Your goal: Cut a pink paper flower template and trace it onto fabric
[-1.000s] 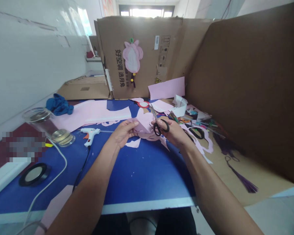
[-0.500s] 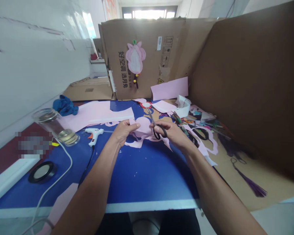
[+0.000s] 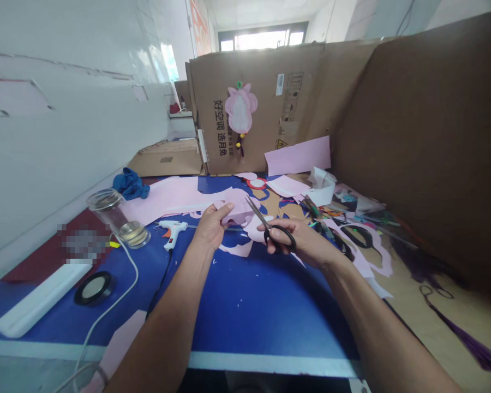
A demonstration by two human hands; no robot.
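Note:
Between the thumb and fingers of my left hand [image 3: 211,225] is a piece of pink paper [image 3: 238,206] with a curved edge, held above the blue table. My right hand [image 3: 297,237] has its fingers through the black handles of a pair of scissors [image 3: 258,212]. The scissor blades point up and to the left, slightly parted, close to the paper's right edge; I cannot tell whether they touch it. Beneath the hands lie pink paper offcuts [image 3: 239,249].
A white glue gun [image 3: 174,232], a glass jar [image 3: 120,218] and a roll of black tape [image 3: 94,287] stand to the left. Pink sheets [image 3: 167,194] lie behind. Cardboard walls [image 3: 311,103] enclose the back and right; a pink flower-shaped ornament [image 3: 241,112] hangs there. Tools and scraps [image 3: 331,218] clutter the right.
My right hand has drawn the scissors right and down, away from the paper's edge, and their angle has turned. My left hand still holds the paper. The whole view has shifted slightly.

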